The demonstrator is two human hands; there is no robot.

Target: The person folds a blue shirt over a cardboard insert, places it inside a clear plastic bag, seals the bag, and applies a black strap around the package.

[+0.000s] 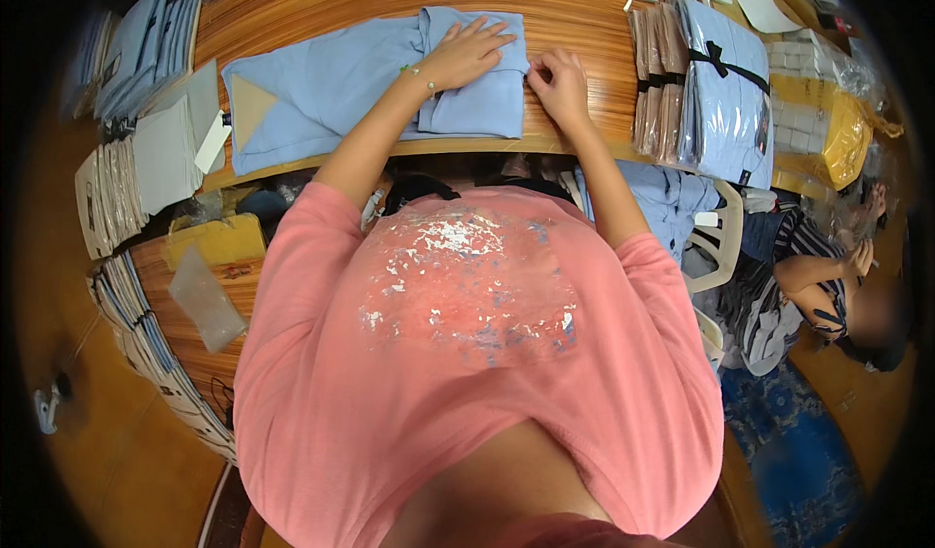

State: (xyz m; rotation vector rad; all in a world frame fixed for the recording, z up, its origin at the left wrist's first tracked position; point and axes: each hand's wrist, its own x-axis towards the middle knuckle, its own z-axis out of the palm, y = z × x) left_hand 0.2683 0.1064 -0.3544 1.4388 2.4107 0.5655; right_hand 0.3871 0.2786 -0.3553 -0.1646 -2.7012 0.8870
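Observation:
A light-blue garment lies lengthwise along the near side of the wood-grain table, its right end folded over into a thicker panel. At its left end a beige triangular piece shows, and a white tag lies beside it. My left hand rests flat on the folded panel, fingers stretched out and apart. Just off the panel's right edge, my right hand is closed, its thumb and fingertips pinched at the cloth's edge. What lies inside its curled fingers is largely hidden.
On the right stand brown bagged packs and a light-blue bagged stack tied with black ribbon. Packed blue garments and grey-white sheets are at left. A white plastic chair and another person are at right.

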